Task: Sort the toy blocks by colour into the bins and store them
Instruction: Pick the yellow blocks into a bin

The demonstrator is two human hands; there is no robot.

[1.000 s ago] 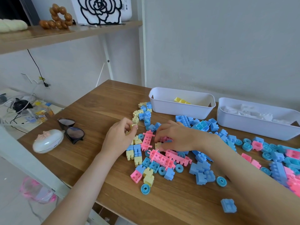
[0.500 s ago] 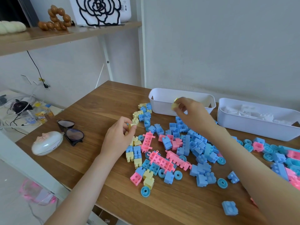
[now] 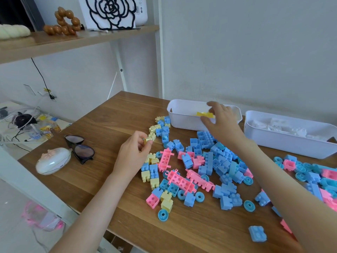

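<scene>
since the earlier frame the right hand point(image 3: 220, 123) has moved from in front of the left bin point(image 3: 183, 123) to over its open top. the yellow piece it was pinching is out of its fingers, which are now spread loosely and hold nothing. yellow blocks in the bin point(image 3: 204, 114) lie just under its fingertips, and whether they touch cannot be told. the left hand point(image 3: 133, 154) has hardly shifted. it hangs over the near left edge of the pile, with thumb and forefinger pinching a small yellow block point(image 3: 148, 140) clear of the surface point(image 3: 109, 125).

the loose blocks point(image 3: 218, 161) are spread across the wooden surface in front of the two white bins. blue ones are heaped in the middle, long pink pieces point(image 3: 179, 180) lie nearer the person, and pale yellow blocks point(image 3: 145, 175) sit beside the left wrist. more blue and pink pieces and blue wheels run off to the right. the right bin point(image 3: 284, 145) stands just beside the left one against the wall and holds white blocks point(image 3: 273, 125).

dark sunglasses point(image 3: 80, 148) and a white case point(image 3: 52, 161) touch each other at the far left of the surface.
</scene>
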